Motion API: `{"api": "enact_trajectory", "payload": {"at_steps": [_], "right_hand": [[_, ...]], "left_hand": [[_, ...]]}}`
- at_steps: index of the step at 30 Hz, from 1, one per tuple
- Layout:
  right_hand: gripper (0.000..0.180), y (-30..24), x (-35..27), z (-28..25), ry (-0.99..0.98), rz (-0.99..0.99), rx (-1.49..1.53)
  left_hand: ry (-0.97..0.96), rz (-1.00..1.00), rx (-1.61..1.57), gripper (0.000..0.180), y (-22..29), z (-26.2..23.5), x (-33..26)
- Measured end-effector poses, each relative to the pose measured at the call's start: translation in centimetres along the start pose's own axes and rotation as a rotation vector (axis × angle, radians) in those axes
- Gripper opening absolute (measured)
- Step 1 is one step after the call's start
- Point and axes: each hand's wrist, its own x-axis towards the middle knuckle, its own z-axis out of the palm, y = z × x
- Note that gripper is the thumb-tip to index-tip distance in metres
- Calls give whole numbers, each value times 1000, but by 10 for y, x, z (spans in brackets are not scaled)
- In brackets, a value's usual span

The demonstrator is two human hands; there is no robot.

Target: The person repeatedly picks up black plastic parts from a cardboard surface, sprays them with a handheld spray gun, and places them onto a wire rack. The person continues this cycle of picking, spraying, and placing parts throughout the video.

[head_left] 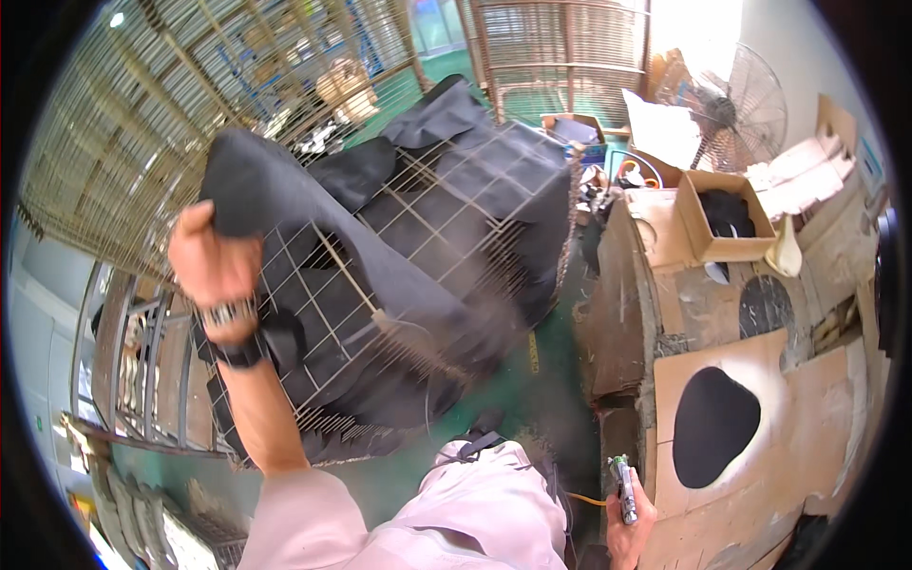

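Observation:
My left hand [214, 261], closed at the upper left, pinches the edge of a thin dark sheet [328, 214]. It is raised at that end and trails across a wire rack [332, 332], partly smeared by motion. More dark sheets [503, 166] lie on and under the rack. Low on the right, my right hand [632, 532] is wrapped round a small metal spray gun [623, 489], with an orange hose [584, 499] beside it. Near that hand, a black rounded piece [715, 427] rests flat on a cardboard sheet [807, 427] with a pale halo around it.
On the right, a cardboard-covered bench [703, 328] carries an open box [731, 245] of dark pieces and a cream-coloured bottle-shaped object [785, 249]. A fan [727, 109] stands behind. Tall wire racks [123, 152] rise at the back left. The floor [556, 380] is green.

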Motion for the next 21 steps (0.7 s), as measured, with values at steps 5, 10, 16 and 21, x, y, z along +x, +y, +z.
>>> {"api": "enact_trajectory", "payload": {"at_steps": [5, 10, 16, 21], "right_hand": [[48, -21, 26, 54, 38, -153, -10], [46, -36, 36, 86, -29, -65, -45], [46, -42, 49, 109, -36, -59, -62], [45, -41, 53, 107, -12, -85, -111]], "left_hand": [[428, 210, 73, 40, 55, -121, 113], [588, 455, 96, 35, 85, -269, 120], [1293, 307, 229, 30, -14, -435, 24], [1589, 286, 717, 42, -73, -472, -14]]}}
